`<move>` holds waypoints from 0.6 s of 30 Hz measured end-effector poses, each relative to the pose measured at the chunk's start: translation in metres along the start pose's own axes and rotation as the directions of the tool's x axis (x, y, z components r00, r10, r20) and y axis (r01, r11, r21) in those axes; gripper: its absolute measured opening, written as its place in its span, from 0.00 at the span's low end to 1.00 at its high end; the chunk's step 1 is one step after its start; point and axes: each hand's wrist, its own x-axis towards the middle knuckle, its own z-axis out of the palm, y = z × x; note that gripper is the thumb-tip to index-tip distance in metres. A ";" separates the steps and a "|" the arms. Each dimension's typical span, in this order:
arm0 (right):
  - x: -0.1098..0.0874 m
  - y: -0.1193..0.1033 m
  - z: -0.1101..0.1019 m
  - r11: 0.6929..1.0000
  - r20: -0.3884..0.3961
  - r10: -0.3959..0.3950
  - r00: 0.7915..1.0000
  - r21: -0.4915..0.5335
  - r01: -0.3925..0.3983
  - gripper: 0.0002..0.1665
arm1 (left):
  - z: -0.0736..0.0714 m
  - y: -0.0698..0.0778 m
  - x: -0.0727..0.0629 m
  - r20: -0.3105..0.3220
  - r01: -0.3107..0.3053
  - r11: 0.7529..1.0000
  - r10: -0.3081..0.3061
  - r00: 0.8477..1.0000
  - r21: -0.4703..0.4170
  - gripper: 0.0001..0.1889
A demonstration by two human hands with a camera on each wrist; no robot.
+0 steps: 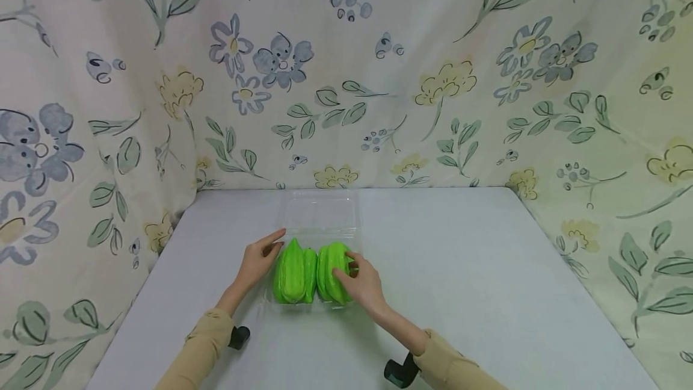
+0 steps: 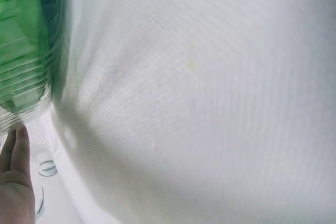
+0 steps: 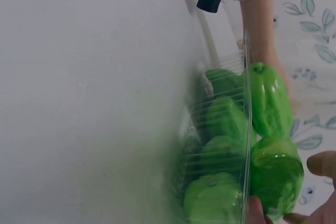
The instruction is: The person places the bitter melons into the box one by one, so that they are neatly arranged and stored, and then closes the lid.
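Bright green, ridged fruits that look like star fruits (image 1: 294,272) lie piled in a clear plastic container (image 3: 245,103) with its hinged lid (image 1: 320,209) folded back. My left hand (image 1: 258,260) is at the container's left side, its index finger stretched toward the back rim; in the left wrist view, fingertips (image 2: 20,132) meet the ribbed plastic wall. My right hand (image 1: 364,278) is over the right-hand fruit (image 1: 331,272). In the right wrist view, one raised finger (image 3: 321,163) stands apart from the fruit, while a lower fingertip (image 3: 255,209) is at the rim.
The container rests on a white table (image 1: 460,269). A flowered curtain (image 1: 346,77) hangs behind the table and along both sides. Black wrist devices (image 1: 400,372) hang below both forearms, near the tan sleeves (image 1: 452,360).
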 end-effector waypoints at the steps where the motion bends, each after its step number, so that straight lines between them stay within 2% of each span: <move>1: 0.000 0.001 0.000 1.000 0.001 0.002 1.000 0.003 -0.002 0.33 | 0.000 -0.001 0.000 0.000 -0.001 1.000 0.001 1.000 -0.001 0.19; 2: 0.000 0.001 0.000 1.000 0.001 0.004 1.000 0.006 -0.004 0.33 | 0.001 -0.002 0.000 0.001 0.000 1.000 0.000 1.000 0.000 0.19; 9: 0.001 0.004 -0.002 1.000 0.014 0.008 1.000 0.023 -0.008 0.33 | 0.010 -0.038 0.004 -0.010 0.002 1.000 -0.002 1.000 -0.004 0.19; 12: 0.000 0.005 -0.002 1.000 0.020 0.008 1.000 0.028 -0.009 0.33 | 0.010 -0.042 0.004 0.003 0.012 1.000 -0.012 1.000 -0.002 0.19; 18: -0.001 0.006 -0.004 0.999 0.033 0.006 0.999 0.044 -0.007 0.33 | 0.007 -0.039 0.003 0.023 0.049 0.999 -0.049 0.999 0.016 0.20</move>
